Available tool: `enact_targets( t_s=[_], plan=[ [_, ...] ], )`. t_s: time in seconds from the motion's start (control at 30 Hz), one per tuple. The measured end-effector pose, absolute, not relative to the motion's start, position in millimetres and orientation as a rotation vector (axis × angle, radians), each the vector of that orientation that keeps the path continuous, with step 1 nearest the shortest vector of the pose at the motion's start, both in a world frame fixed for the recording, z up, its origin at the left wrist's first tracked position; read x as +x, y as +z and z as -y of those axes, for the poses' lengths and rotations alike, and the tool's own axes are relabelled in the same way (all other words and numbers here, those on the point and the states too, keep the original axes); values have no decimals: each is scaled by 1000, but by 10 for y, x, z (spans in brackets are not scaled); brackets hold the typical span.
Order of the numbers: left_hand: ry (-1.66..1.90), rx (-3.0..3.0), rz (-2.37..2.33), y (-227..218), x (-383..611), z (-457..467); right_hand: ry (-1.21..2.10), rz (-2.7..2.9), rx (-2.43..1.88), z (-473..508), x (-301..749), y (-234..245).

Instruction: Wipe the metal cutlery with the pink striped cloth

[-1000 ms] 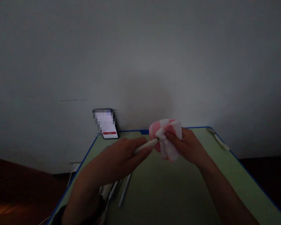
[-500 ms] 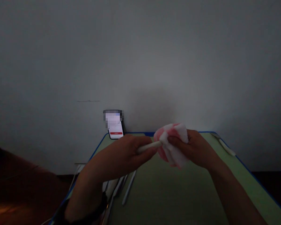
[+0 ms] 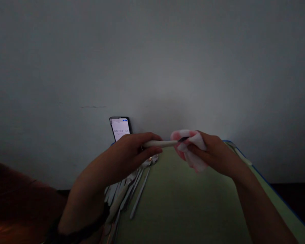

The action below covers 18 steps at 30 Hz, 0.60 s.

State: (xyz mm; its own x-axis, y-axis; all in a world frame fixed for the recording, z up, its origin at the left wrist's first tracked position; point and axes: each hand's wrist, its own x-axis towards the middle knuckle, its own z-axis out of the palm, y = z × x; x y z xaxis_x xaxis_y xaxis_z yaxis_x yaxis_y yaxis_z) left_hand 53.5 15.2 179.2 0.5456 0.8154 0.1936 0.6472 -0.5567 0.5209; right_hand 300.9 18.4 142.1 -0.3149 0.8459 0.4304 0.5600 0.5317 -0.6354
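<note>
My left hand is closed round the pale handle of a utensil and holds it level above the green table. My right hand is closed on a pink and white cloth, which is wrapped round the utensil's far end. That end is mostly hidden in the cloth, with only a dark tip showing. Both hands hover over the table's far half.
Several pieces of cutlery lie in a row on the table's left side, under my left forearm. A lit phone leans on the wall at the table's far left. Another utensil lies by the far right edge.
Both hands have risen a little. The utensil is drawn further out of the cloth and now lies level. The view has shifted, showing more of the cutlery row.
</note>
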Motion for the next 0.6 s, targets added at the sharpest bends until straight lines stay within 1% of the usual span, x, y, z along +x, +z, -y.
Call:
enact_targets(
  t_s=[0.2,0.33,0.43,0.53,0.6],
  plan=[
    [518,2400,-1039,1803,601,-117,523,2129,-1119,-178,3071,1455],
    [497,2437,-1140,1774,657,-101,460,2012,-1119,-146,3010,1479],
    [581,2441,-1250,1778,644,-84,553,1887,-1089,-89,2885,1481],
    [708,2421,-1257,1814,587,-61,681,1668,-1027,-42,2753,1460],
    [716,2415,-1266,1832,552,-43,788,1629,-999,-23,2719,1459]
  ],
)
